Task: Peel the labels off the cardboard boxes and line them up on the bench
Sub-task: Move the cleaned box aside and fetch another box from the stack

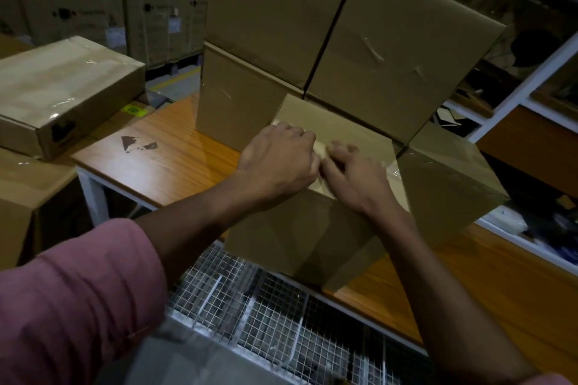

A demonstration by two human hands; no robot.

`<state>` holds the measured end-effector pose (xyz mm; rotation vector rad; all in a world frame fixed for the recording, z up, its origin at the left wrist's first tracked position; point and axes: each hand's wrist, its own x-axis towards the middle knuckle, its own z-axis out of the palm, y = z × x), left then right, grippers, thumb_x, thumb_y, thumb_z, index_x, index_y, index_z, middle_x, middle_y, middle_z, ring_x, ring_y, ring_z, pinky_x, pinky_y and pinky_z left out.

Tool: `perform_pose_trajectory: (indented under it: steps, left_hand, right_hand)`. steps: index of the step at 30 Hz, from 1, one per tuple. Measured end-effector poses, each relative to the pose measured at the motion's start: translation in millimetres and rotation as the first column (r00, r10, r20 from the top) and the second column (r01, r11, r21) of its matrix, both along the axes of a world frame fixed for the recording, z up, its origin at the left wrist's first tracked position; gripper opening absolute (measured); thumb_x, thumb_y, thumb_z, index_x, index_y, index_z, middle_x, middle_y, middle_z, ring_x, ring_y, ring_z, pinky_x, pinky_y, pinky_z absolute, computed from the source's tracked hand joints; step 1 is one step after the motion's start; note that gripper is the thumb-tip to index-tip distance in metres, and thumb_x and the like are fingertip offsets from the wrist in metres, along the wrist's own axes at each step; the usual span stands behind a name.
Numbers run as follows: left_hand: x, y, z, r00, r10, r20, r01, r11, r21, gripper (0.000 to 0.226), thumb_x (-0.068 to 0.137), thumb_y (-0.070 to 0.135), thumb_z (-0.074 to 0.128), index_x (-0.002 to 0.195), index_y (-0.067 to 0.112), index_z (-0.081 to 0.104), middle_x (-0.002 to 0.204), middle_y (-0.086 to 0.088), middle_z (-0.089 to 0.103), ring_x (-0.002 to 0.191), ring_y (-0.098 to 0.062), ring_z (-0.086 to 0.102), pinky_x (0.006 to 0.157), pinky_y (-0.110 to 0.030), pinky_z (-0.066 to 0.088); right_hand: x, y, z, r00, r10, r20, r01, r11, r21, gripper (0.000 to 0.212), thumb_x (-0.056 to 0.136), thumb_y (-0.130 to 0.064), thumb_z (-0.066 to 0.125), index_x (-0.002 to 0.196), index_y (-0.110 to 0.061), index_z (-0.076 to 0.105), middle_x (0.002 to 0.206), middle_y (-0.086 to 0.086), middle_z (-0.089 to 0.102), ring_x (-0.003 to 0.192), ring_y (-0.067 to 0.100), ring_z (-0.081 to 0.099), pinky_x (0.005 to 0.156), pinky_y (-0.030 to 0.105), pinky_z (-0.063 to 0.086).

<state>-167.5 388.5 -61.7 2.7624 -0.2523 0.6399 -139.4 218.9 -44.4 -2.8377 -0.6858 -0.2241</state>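
A brown cardboard box (300, 228) stands at the front edge of the wooden bench (162, 162). Both hands lie on its top. My left hand (280, 159) rests knuckles-up with curled fingers over a pale label or tape strip (321, 147). My right hand (353, 175) is beside it, its fingertips pressed down at the strip's edge. Whether either hand pinches the strip is hidden by the hands. More plain boxes (391, 50) are stacked behind, and another box (450, 178) stands to the right.
A flat plastic-wrapped box (62, 87) lies on the left on other cartons. Tall printed cartons (162, 3) stand at the back left. A wire mesh cage (275, 306) is below the bench's front edge. White-framed shelving (516, 87) rises at the right.
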Motion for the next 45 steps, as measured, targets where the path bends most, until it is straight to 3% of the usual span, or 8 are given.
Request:
perform_pose_trajectory:
  steps: [3, 8, 14, 19, 24, 34, 38, 45]
  left_hand:
    - [-2.0, 1.3, -0.3, 1.0, 0.003, -0.003, -0.003, 1.0, 0.013, 0.04, 0.098, 0.035, 0.035, 0.114, 0.012, 0.062, 0.113, -0.011, 0.068, 0.104, -0.026, 0.059, 0.093, -0.041, 0.045]
    - [-1.5, -1.3, -0.4, 1.0, 0.014, 0.015, -0.015, 0.999, 0.033, 0.04, 0.1, 0.037, 0.034, 0.115, 0.013, 0.062, 0.114, -0.011, 0.068, 0.106, -0.025, 0.059, 0.092, -0.04, 0.044]
    - [-2.1, -0.2, -1.7, 1.0, 0.019, 0.018, -0.02, 0.999, 0.025, 0.039, 0.1, 0.037, 0.035, 0.115, 0.012, 0.062, 0.113, -0.011, 0.068, 0.105, -0.026, 0.059, 0.092, -0.041, 0.044]
    - [-1.2, -1.9, -0.8, 1.0, 0.012, 0.015, -0.012, 1.0, 0.019, 0.038, 0.099, 0.037, 0.035, 0.114, 0.013, 0.061, 0.113, -0.011, 0.067, 0.105, -0.026, 0.059, 0.092, -0.041, 0.044]
    - [-1.9, -0.2, -0.7, 1.0, 0.013, 0.022, -0.013, 1.0, 0.015, 0.039, 0.1, 0.036, 0.036, 0.118, 0.012, 0.061, 0.114, -0.012, 0.067, 0.104, -0.026, 0.059, 0.091, -0.041, 0.044]
    - [-0.9, 0.1, -1.9, 1.0, 0.019, 0.017, -0.019, 1.0, 0.003, 0.038, 0.099, 0.034, 0.037, 0.115, 0.011, 0.062, 0.11, -0.011, 0.067, 0.102, -0.026, 0.059, 0.09, -0.041, 0.044]
    - [-0.4, -1.4, -1.9, 0.999, 0.024, 0.032, -0.024, 1.0, 0.006, 0.038, 0.098, 0.035, 0.036, 0.113, 0.012, 0.062, 0.107, -0.01, 0.068, 0.098, -0.025, 0.06, 0.087, -0.041, 0.045]
    - [-1.1, -1.2, -2.0, 0.999, 0.022, 0.049, -0.022, 1.0, 0.003, 0.037, 0.098, 0.033, 0.037, 0.11, 0.011, 0.064, 0.105, -0.012, 0.068, 0.096, -0.026, 0.061, 0.085, -0.042, 0.046]
  right_hand:
    - [-5.6, -5.6, -5.0, 0.987, -0.057, 0.152, 0.053, 0.998, 0.033, 0.048, 0.098, -0.049, 0.037, 0.101, -0.017, 0.073, 0.106, 0.008, 0.072, 0.09, 0.025, 0.065, 0.089, 0.043, 0.052]
    - [-4.3, -8.0, 1.0, 0.988, 0.096, -0.124, -0.084, 0.992, 0.098, 0.056, 0.094, -0.055, 0.035, 0.138, -0.031, 0.06, 0.152, -0.007, 0.052, 0.148, 0.02, 0.036, 0.12, 0.061, 0.021]
    - [-4.7, -5.0, -7.3, 0.996, -0.001, 0.094, -0.005, 0.998, 0.057, 0.053, 0.093, -0.054, 0.031, 0.099, -0.018, 0.07, 0.111, 0.006, 0.068, 0.101, 0.025, 0.063, 0.099, 0.051, 0.045]
    - [-6.3, -2.8, -0.4, 0.996, 0.056, -0.065, -0.053, 0.998, 0.036, 0.056, 0.09, -0.057, 0.027, 0.122, -0.032, 0.066, 0.146, -0.003, 0.056, 0.141, 0.022, 0.045, 0.115, 0.062, 0.025]
    - [-6.5, -1.8, -6.2, 0.993, -0.032, 0.112, 0.029, 0.999, 0.029, 0.054, 0.094, -0.054, 0.028, 0.099, -0.017, 0.068, 0.104, 0.004, 0.065, 0.097, 0.024, 0.06, 0.101, 0.052, 0.042]
    - [-8.5, -4.7, -8.5, 0.993, -0.052, 0.11, 0.04, 0.993, 0.108, 0.055, 0.095, -0.052, 0.033, 0.096, -0.013, 0.073, 0.103, 0.01, 0.072, 0.096, 0.027, 0.066, 0.094, 0.051, 0.051]
    - [-11.5, -8.2, -2.4, 0.996, 0.088, 0.007, -0.088, 0.99, 0.113, 0.033, 0.1, -0.038, 0.045, 0.115, -0.023, 0.071, 0.137, 0.003, 0.064, 0.133, 0.024, 0.052, 0.114, 0.062, 0.032]
    - [-13.9, -6.8, -9.2, 0.99, 0.007, 0.144, -0.035, 0.98, 0.197, 0.042, 0.096, -0.034, 0.045, 0.097, -0.006, 0.076, 0.099, 0.014, 0.073, 0.091, 0.028, 0.068, 0.092, 0.049, 0.054]
